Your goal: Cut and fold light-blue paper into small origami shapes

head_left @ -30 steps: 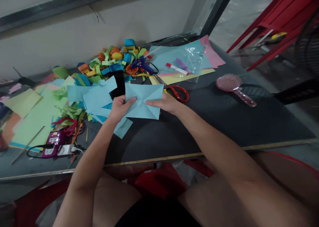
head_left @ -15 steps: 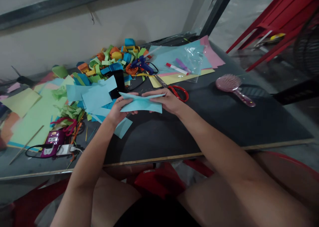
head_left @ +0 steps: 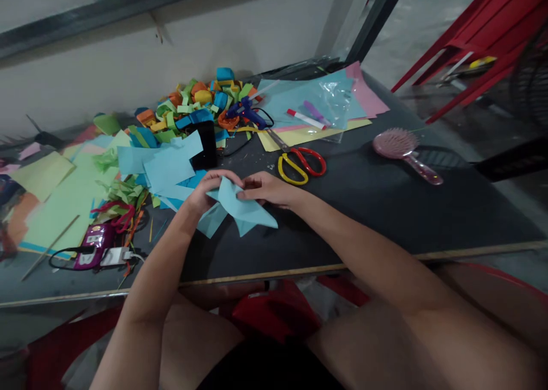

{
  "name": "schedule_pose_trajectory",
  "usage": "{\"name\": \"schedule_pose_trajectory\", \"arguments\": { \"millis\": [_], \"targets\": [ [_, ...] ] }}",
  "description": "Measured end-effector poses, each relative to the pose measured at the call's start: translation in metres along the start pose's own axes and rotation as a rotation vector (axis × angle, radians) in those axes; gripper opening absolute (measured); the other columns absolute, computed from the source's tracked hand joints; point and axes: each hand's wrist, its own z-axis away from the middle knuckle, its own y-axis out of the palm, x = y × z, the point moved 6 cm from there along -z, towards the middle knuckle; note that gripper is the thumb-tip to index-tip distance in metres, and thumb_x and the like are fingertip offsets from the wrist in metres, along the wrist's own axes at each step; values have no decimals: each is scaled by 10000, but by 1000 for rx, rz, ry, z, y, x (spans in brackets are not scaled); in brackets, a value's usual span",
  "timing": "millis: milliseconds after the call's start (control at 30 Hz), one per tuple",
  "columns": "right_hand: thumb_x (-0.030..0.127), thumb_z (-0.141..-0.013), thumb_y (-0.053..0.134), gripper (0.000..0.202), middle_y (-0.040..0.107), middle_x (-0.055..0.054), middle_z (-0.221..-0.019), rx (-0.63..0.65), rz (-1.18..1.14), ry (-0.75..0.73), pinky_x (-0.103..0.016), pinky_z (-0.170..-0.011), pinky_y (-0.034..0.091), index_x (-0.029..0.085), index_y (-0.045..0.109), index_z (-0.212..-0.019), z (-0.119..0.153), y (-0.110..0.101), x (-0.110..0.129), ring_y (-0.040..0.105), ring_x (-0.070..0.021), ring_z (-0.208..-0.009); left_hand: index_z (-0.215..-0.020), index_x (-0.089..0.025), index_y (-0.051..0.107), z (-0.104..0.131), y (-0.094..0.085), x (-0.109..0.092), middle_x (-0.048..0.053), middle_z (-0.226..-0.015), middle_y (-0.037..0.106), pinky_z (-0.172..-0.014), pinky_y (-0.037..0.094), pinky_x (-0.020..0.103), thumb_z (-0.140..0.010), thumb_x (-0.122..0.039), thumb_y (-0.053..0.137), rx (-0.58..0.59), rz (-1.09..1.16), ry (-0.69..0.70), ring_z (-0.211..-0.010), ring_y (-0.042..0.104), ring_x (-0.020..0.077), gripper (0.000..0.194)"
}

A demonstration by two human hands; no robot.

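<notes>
A light blue sheet of paper (head_left: 244,207), folded and creased, hangs tilted between my hands over the dark table. My left hand (head_left: 209,189) is closed on its upper left part, with some fingers hidden behind the paper. At the sheet's upper right edge, my right hand (head_left: 268,189) pinches it between thumb and fingers. Another light blue piece (head_left: 210,221) lies on the table just under the left side of the held sheet. Scissors (head_left: 295,160) with one red and one yellow handle lie beyond my right hand.
Folded paper pieces (head_left: 194,101) are heaped by the wall, beside a blue glue gun (head_left: 247,113). Blue sheets (head_left: 169,164) and a purple device (head_left: 92,244) lie left. Right are markers (head_left: 306,119), a pink hairbrush (head_left: 396,144) and a red chair (head_left: 492,30).
The held sheet has turned from level to slanting down to the right, its folds now bunched. My right hand has moved left and down, closer to my left, uncovering the scissors' yellow handle.
</notes>
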Motion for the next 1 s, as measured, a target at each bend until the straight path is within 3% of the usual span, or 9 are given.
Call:
{"name": "schedule_pose_trajectory", "arguments": {
  "millis": [133, 233, 333, 467, 567, 633, 767, 1000],
  "targets": [
    [498, -587, 853, 400, 665, 4, -678, -219, -1, -236, -233, -533, 443, 186, 638, -717, -3, -15, 8, 569, -108, -579, -906, -174, 735, -4, -18, 0, 38, -613, 623, -456, 453, 274, -804, -667, 508, -263, 68, 102, -513, 592, 163, 552],
    [593, -660, 778, 435, 618, 20, -653, -398, 64, -416, -261, -573, 444, 212, 578, -726, 4, -26, 20, 536, -113, -577, -952, -176, 741, -5, -26, 1, 35, -682, 680, -536, 522, 272, -701, -675, 702, -386, 15, 188, -586, 640, 162, 559],
    [667, -693, 714, 478, 527, 48, -586, -496, 127, -448, -262, -527, 396, 235, 513, -729, 11, -28, 25, 460, -105, -520, -947, -196, 752, -1, -25, -3, 36, -734, 707, -623, 550, 291, -653, -678, 752, -444, -34, 306, -644, 657, 161, 565],
    [604, -733, 721, 427, 538, 41, -607, -431, 125, -480, -255, -529, 392, 226, 522, -730, 12, -22, 25, 482, -105, -543, -948, -214, 752, 4, -20, -10, -8, -637, 639, -548, 482, 253, -638, -627, 801, -469, -85, 377, -559, 573, 118, 518],
    [544, -706, 773, 386, 612, 19, -681, -305, 106, -476, -255, -577, 441, 212, 586, -766, 9, -14, 23, 556, -118, -611, -666, -180, 697, 7, -19, -12, -61, -466, 438, -427, 314, 216, -624, -530, 856, -516, -174, 354, -433, 371, 58, 386],
    [541, -661, 805, 416, 646, 16, -722, -280, 82, -456, -259, -596, 469, 214, 632, -851, 8, -12, 23, 583, -127, -641, -528, -163, 617, 7, -16, -14, -60, -443, 398, -406, 258, 215, -626, -528, 853, -494, -191, 351, -420, 319, 44, 445],
    [564, -590, 835, 464, 666, 5, -703, -355, -2, -455, -251, -553, 468, 192, 670, -814, 9, -12, 27, 585, -122, -611, -598, -156, 688, 8, -10, -15, -14, -526, 569, -432, 343, 212, -592, -484, 883, -420, -195, 347, -464, 452, 70, 382],
    [503, -584, 861, 383, 668, -2, -638, -405, -15, -518, -239, -516, 439, 174, 712, -713, 13, -14, 32, 563, -107, -566, -659, -167, 739, 9, -7, -15, 28, -645, 704, -494, 467, 225, -580, -452, 892, -441, -179, 344, -542, 597, 114, 332]
  ]
}}
